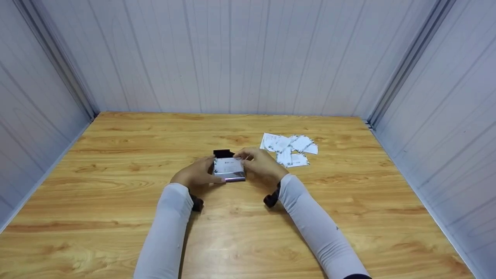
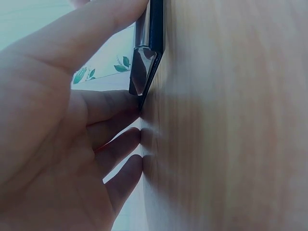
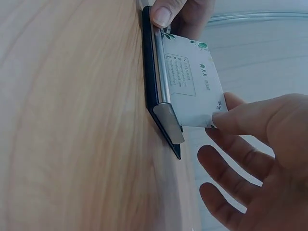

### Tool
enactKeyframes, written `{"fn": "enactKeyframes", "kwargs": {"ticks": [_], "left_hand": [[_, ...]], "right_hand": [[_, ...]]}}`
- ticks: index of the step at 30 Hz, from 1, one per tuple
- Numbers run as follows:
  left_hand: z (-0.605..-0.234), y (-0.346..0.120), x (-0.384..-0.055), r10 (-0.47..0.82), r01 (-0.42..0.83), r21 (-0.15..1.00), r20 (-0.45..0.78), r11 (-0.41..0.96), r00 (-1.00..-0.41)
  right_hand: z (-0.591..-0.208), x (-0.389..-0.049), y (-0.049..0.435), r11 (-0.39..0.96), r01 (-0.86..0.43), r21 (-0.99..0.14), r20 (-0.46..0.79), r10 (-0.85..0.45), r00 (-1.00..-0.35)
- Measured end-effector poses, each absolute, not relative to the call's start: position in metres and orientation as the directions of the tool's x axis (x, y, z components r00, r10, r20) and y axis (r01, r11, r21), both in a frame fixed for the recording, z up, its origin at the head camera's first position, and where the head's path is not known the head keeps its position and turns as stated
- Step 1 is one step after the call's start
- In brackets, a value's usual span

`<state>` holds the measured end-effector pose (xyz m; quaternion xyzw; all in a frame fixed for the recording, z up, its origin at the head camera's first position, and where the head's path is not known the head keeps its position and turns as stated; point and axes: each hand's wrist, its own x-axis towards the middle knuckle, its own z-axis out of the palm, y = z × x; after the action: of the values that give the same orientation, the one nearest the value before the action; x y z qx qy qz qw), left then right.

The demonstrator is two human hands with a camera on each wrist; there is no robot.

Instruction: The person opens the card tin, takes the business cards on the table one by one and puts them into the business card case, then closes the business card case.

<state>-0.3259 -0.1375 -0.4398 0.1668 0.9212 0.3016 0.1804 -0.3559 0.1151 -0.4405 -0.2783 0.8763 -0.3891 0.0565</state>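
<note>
A metal and black business card case (image 1: 235, 179) lies on the table, its black flap (image 1: 222, 153) folded back on the far side. My left hand (image 1: 197, 172) holds it from the left, thumb on the near edge and fingers along the side. From the right, my right hand (image 1: 263, 162) pinches a white business card (image 3: 195, 82) at one corner, between thumb and index finger. The card, printed with green leaves and text, slants up out of the case, its lower edge hidden behind the metal rim. The right hand's other fingers are spread apart.
Several white leaf-printed cards (image 1: 285, 157) lie loosely overlapping on the wooden table (image 1: 240, 236), beyond the right hand. Pale panelled walls (image 1: 248, 58) close off the back and both sides of the table.
</note>
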Motion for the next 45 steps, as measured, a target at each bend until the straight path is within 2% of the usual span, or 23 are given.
{"fn": "enactKeyframes", "kwargs": {"ticks": [14, 20, 27, 40, 45], "left_hand": [[-0.4399, -0.1364, -0.3258, 0.412, 0.209, 0.581, -0.242, 0.787, -0.878], [-0.4410, -0.1367, -0.3277, 0.412, 0.209, 0.588, -0.234, 0.781, -0.880], [-0.4400, -0.1387, -0.3256, 0.416, 0.208, 0.586, -0.246, 0.783, -0.875], [-0.4417, -0.1391, -0.3270, 0.424, 0.219, 0.584, -0.239, 0.781, -0.874], [-0.4415, -0.1388, -0.3273, 0.437, 0.231, 0.592, -0.230, 0.772, -0.870]], "right_hand": [[-0.4451, -0.3593, 0.1168, 0.540, -0.517, -0.664, 0.050, -0.657, -0.752], [-0.4446, -0.3586, 0.1167, 0.541, -0.532, -0.652, 0.045, -0.672, -0.739], [-0.4437, -0.3573, 0.1158, 0.563, -0.621, -0.545, 0.054, -0.715, -0.697], [-0.4435, -0.3535, 0.1143, 0.607, -0.615, -0.504, 0.023, -0.702, -0.712], [-0.4432, -0.3512, 0.1127, 0.599, -0.634, -0.489, 0.032, -0.714, -0.700]]}}
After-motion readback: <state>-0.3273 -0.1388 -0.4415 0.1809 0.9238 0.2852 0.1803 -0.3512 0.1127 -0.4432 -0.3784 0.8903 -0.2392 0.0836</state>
